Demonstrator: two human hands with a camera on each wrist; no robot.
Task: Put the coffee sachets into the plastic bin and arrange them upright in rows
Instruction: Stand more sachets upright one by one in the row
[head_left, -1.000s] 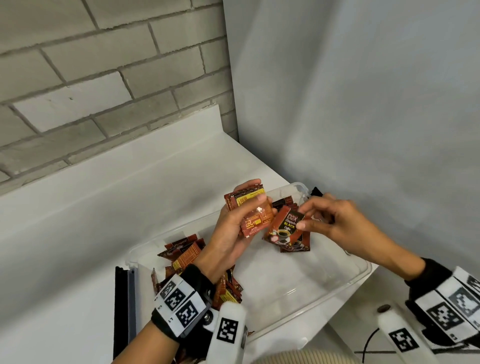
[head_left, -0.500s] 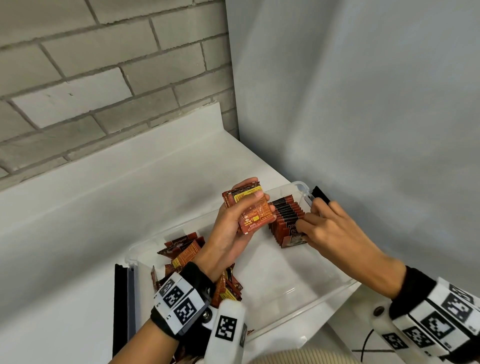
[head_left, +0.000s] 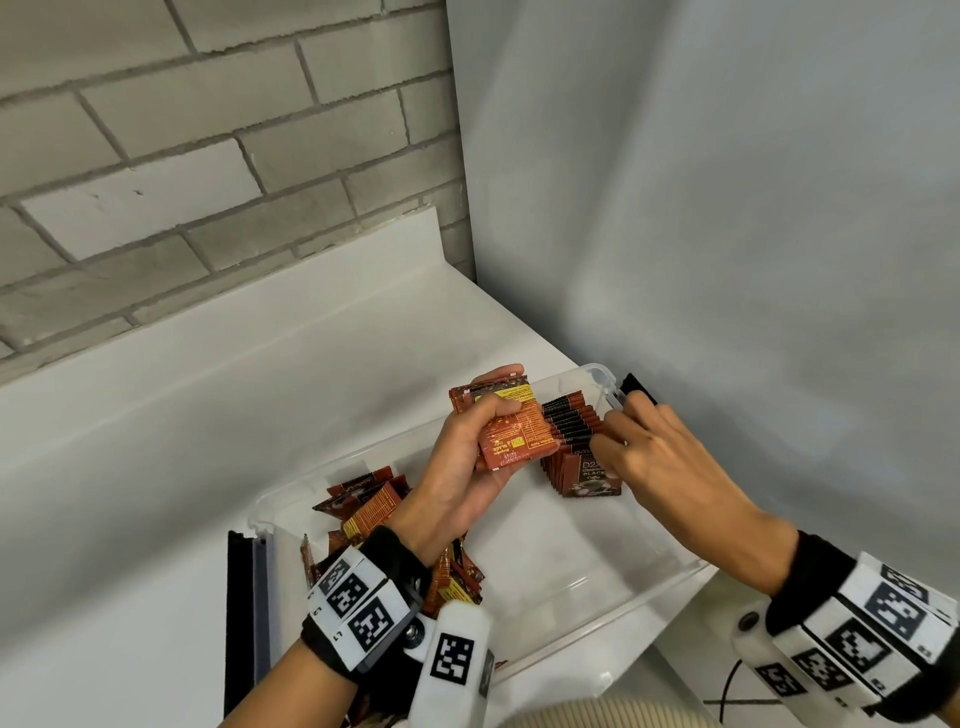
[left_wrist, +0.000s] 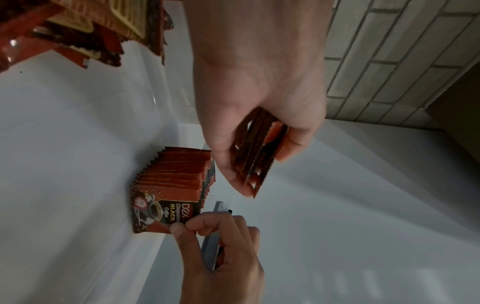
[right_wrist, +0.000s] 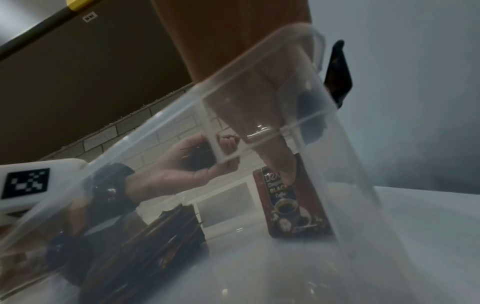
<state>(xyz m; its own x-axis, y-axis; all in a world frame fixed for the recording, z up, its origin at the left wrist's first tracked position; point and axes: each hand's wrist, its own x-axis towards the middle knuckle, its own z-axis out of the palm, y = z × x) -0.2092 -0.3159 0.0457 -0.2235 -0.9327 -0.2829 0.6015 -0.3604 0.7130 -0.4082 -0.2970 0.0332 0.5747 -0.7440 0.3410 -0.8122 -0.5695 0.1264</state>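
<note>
A clear plastic bin (head_left: 561, 540) sits on a white counter. My left hand (head_left: 511, 387) grips a small stack of red coffee sachets (head_left: 519, 436) above the bin. In the left wrist view that stack (left_wrist: 255, 162) sits between thumb and fingers. A row of upright sachets (head_left: 571, 431) stands against the bin's far right end. My right hand (head_left: 605, 441) pinches the top corner of the front sachet (left_wrist: 161, 211) of that row (left_wrist: 176, 170). Through the bin wall (right_wrist: 197, 90) the front sachet (right_wrist: 288, 205) stands upright. Loose sachets (head_left: 363, 499) lie piled at the bin's left end.
A black clip (head_left: 639, 387) sticks out at the bin's far right corner. A black and grey strip (head_left: 244, 613) lies along the bin's left end. A brick wall (head_left: 208, 156) rises behind the counter, and a grey wall (head_left: 727, 208) closes the right side.
My right hand carried one sachet from beside the left hand's stack down to the front of the upright row and still holds its top. The left hand stayed in place.
</note>
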